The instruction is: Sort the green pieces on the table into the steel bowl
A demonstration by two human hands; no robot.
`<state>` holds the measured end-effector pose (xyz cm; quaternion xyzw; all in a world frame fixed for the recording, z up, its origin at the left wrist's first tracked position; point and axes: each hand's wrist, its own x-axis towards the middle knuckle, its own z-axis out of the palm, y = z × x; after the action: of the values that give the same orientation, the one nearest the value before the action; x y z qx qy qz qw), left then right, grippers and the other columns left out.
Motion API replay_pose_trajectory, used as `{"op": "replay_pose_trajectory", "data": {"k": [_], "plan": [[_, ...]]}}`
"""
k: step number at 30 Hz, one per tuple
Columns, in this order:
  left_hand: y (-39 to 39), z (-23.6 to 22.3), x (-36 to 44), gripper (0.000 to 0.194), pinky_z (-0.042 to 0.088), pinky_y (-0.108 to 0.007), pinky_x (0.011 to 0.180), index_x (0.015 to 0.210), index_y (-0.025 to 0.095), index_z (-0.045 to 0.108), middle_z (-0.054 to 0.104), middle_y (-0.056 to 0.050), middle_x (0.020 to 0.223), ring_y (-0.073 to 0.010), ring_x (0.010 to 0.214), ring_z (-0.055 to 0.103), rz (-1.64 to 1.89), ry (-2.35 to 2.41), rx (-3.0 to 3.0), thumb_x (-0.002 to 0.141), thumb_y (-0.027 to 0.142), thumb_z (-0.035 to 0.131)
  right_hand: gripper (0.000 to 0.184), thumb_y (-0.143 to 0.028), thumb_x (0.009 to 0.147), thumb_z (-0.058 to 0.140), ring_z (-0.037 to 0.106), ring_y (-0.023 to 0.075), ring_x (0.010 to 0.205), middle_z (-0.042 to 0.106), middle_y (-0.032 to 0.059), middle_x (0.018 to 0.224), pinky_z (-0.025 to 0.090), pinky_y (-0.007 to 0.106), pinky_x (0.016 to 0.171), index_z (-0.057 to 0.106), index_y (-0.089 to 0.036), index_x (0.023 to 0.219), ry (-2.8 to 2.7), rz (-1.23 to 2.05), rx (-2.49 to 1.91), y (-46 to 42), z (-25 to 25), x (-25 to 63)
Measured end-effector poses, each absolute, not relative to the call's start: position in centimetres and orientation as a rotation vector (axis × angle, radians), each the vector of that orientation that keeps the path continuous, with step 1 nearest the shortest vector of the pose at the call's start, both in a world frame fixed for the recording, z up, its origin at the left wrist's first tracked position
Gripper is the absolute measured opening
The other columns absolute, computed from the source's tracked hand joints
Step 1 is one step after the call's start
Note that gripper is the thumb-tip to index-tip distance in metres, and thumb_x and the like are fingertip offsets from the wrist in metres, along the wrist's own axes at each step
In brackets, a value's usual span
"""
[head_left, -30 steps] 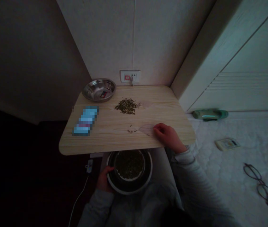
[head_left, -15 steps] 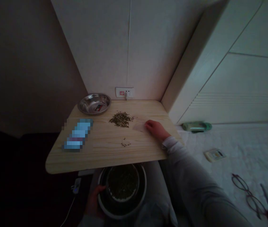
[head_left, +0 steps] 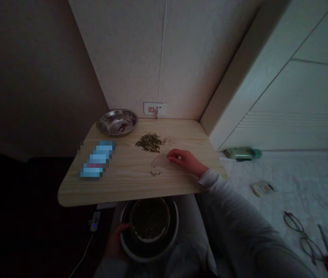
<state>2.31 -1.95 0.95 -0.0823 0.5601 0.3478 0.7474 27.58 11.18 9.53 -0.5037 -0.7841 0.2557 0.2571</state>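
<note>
My right hand (head_left: 182, 160) is above the wooden tabletop, thumb and fingers pinching the edge of a thin, clear, rounded plastic sheet (head_left: 160, 161). The sheet's near edge lies by a few scattered dark grains (head_left: 155, 173). Beyond it is a loose pile of small greenish-brown grains (head_left: 150, 142). Down on the lap, my left hand (head_left: 115, 241) grips the left rim of a pale-rimmed bowl (head_left: 173, 241), its thumb over the edge. Inside that bowl sits a smaller round container full of dark grains (head_left: 150, 218). Most of the left fingers are hidden beneath the bowl.
A shiny steel basin (head_left: 117, 122) stands at the table's (head_left: 117, 191) back left, with a blurred-out phone (head_left: 97, 160) in front. A wall socket (head_left: 155, 109) is behind. On the white bedding at right lie a green bottle (head_left: 243, 153), a small pale packet (head_left: 264, 189) and glasses (head_left: 303, 233).
My right hand has moved left and slightly nearer, carrying the clear sheet from beside the pile to the few scattered grains. My left hand stays on the bowl.
</note>
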Motion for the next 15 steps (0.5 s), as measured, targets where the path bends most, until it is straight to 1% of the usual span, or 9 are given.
{"op": "replay_pose_trajectory", "data": {"k": [4, 8, 15], "plan": [[-1.7, 1.7, 2.5, 0.016, 0.043, -0.044, 0.072, 0.046, 0.014, 0.058, 0.063, -0.009, 0.050, -0.0294, 0.081, 0.057, 0.794, 1.188, -0.181, 0.058, 0.012, 0.048, 0.021, -0.028, 0.077, 0.040, 0.048, 0.0084, 0.063, 0.058, 0.0020, 0.077, 0.036, 0.020, 0.060, 0.055, -0.015, 0.083, -2.206, 0.686, -1.337, 10.7, 9.3, 26.6], [-1.7, 2.2, 2.5, 0.019, 0.044, -0.043, 0.072, 0.044, 0.014, 0.058, 0.061, -0.009, 0.045, -0.0290, 0.079, 0.058, 0.816, 1.218, -0.175, 0.059, 0.012, 0.047, 0.020, -0.027, 0.077, 0.040, 0.048, 0.0089, 0.063, 0.058, 0.0023, 0.076, 0.036, 0.020, 0.060, 0.055, -0.015, 0.083, -2.232, 0.687, -1.335, 10.6, 8.9, 26.7], [-1.9, 1.8, 2.4, 0.021, 0.045, -0.042, 0.069, 0.044, 0.014, 0.058, 0.062, -0.008, 0.049, -0.0274, 0.075, 0.059, 0.793, 1.237, -0.133, 0.061, 0.012, 0.046, 0.021, -0.028, 0.078, 0.039, 0.048, 0.0090, 0.061, 0.057, 0.0018, 0.070, 0.035, 0.020, 0.059, 0.054, -0.014, 0.083, -2.244, 0.687, -1.350, 10.4, 8.6, 26.7]]}}
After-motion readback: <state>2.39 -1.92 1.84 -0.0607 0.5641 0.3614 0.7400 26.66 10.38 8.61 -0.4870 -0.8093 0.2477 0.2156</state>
